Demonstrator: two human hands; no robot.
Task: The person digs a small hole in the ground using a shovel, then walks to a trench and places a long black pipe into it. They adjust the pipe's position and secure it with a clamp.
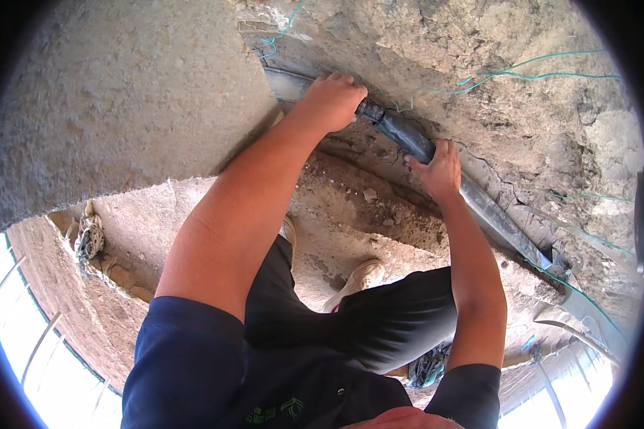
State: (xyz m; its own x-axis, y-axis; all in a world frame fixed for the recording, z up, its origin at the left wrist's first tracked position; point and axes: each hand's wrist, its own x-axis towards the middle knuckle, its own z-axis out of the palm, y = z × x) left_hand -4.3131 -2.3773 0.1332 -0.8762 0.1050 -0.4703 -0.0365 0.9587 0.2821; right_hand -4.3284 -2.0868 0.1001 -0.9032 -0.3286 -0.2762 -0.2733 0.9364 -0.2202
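A long grey pipe [494,207] runs diagonally along the rough concrete and dirt wall. Near its upper end is a dark joint [369,111], with a paler section [286,86] beyond. My left hand [333,100] is closed round the pipe beside this joint, its fingers over the top. Farther down to the right, my right hand [438,168] wraps round the pipe, thumb on the near side. The pipe's lower end lies by a dark fitting or scrap [554,261] that I cannot make out clearly.
A large concrete slab [114,93] fills the upper left. Green wires [529,77] trail over the wall. My shoes [358,282] stand on dusty ground with a ledge. Bundled material [89,236] lies left; metal rods [43,343] stick out at the bright outer edge.
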